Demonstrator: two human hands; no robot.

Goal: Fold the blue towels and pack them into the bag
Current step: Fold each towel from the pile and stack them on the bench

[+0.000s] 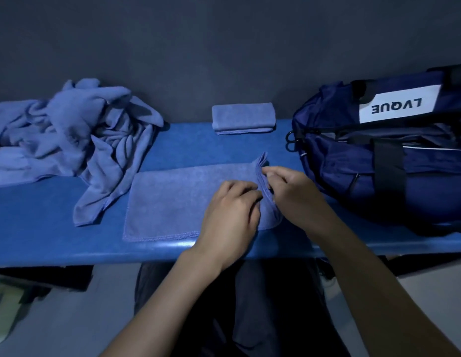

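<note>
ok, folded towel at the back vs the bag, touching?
Apart. The head view shows bare blue bench between the folded towel and the bag.

On the bench [57,235]: towel heap [69,140] left, bag [378,163] right, spread towel [172,202] between, folded towel [243,118] behind it

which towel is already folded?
The small folded towel at the back edge of the bench, a compact rectangle. The towel under both hands lies mostly flat, and the pile at left is crumpled.
</note>
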